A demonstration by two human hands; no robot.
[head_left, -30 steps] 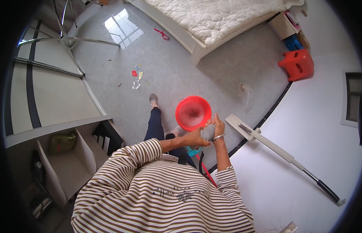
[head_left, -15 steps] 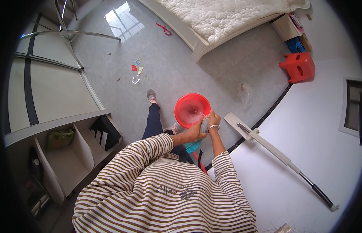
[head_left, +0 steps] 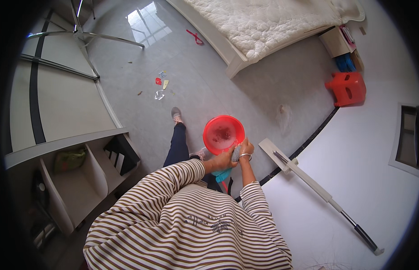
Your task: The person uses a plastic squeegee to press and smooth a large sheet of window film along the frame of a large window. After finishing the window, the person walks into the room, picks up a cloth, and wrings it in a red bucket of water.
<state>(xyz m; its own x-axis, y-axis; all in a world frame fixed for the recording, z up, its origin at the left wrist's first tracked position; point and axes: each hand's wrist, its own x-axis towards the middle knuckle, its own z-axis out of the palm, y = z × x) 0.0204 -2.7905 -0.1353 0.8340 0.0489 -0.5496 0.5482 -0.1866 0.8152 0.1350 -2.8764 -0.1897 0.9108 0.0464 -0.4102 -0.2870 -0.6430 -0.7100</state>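
Note:
Close in front of me, a red bucket (head_left: 206, 135) stands on the floor with cloudy, foamy liquid inside. Over its near right rim, my left hand (head_left: 224, 161) and my right hand (head_left: 247, 148) are both closed around a bunched grey cloth (head_left: 236, 154). Only part of the cloth shows between the fingers. The right wrist wears a bracelet. Just below my hands lies a teal item (head_left: 223, 174) with a red stick, partly hidden by my arms and body, so its kind is unclear.
A flat mop (head_left: 304, 175) leans at the right by the white wall. Scraps of litter (head_left: 161, 84) and a clear plastic bag (head_left: 283, 118) lie on the floor. Around stand a bed (head_left: 234, 63), a red stool (head_left: 348, 89), open shelves (head_left: 81, 193) and a metal stand (head_left: 79, 33).
Both hands have shifted slightly toward me with the cloth and are still closed on it. The liquid in the bucket looks darker in the middle. The whole view has tilted a little.

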